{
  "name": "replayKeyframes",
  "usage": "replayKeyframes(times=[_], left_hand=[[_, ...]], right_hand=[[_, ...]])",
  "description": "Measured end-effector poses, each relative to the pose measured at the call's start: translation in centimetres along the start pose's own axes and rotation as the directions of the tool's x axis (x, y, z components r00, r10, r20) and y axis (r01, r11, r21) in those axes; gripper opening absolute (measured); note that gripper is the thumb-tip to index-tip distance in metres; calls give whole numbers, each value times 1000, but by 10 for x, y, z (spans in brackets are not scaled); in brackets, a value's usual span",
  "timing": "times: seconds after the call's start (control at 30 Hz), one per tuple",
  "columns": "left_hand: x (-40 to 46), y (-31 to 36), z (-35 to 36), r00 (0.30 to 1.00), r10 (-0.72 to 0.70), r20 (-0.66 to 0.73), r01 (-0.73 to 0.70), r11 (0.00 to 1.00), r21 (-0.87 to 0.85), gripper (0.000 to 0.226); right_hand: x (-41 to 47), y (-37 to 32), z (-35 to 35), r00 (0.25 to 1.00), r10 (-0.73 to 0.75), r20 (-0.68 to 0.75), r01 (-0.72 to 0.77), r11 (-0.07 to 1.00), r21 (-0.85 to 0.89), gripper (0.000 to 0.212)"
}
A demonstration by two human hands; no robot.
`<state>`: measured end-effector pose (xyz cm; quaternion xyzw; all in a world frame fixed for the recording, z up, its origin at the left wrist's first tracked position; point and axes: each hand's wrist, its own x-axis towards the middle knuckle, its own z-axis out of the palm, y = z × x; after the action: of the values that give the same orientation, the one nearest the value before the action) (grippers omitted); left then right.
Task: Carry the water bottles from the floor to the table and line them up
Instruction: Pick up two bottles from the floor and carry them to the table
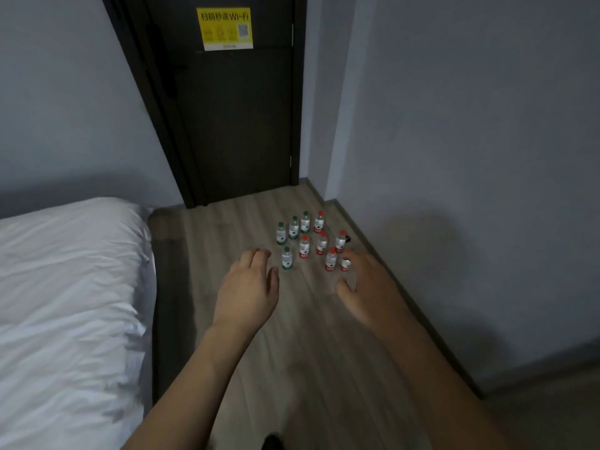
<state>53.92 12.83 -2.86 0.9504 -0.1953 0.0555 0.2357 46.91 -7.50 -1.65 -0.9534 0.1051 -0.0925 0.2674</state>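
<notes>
A white-sheeted bed (65, 303) is filling the left side of the view, its edge running alongside a strip of wood-look floor (302, 352) that is leading up to a dark door (240, 108) carrying a yellow Wi-Fi notice (224, 28). The left hand (248, 287) is reaching forward over the floor with nothing in it, its fingers loosely spread and slightly bent, the fingertips showing just left of the nearest green-capped bottle (287, 258). The water bottles are all standing upright on the floor in a loose cluster near the corner by the door: three more green-capped bottles (293, 227) are sitting in a slanted row at the back left, with a red-capped bottle (319, 221) at the right end of that row. In front of them three red-capped ones (321, 243) are forming a middle row, and two further red-labelled bottles (331, 259) are standing nearest on the right (the rightmost of these is partly hidden behind the fingers, so its cap is hard to make out). The right hand (367, 284) is stretched out beside that pair, fingers parted and gripping nothing, its fingertips overlapping the rightmost bottle in the view; whether they are actually touching it cannot be told. A grey wall (470, 157) is closing off the right side, meeting the floor along a dark skirting board (422, 319).
</notes>
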Motion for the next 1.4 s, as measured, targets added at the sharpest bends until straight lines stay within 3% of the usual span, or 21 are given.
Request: replayKeyframes(times=[0.47, 0.97, 1.17, 1.4], left_hand=[[163, -55, 43, 995, 17, 101, -13, 999, -39, 37], [413, -21, 121, 969, 165, 183, -171, 985, 21, 36], [494, -10, 186, 919, 228, 321, -217, 974, -72, 38], [597, -28, 314, 858, 237, 456, -216, 971, -97, 43]], right_hand=[[152, 20, 44, 991, 133, 9, -133, 991, -33, 42], [368, 111, 43, 952, 306, -19, -302, 946, 113, 41], [428, 180, 56, 884, 462, 67, -465, 885, 33, 47], [525, 273, 119, 849, 508, 148, -514, 857, 8, 33]])
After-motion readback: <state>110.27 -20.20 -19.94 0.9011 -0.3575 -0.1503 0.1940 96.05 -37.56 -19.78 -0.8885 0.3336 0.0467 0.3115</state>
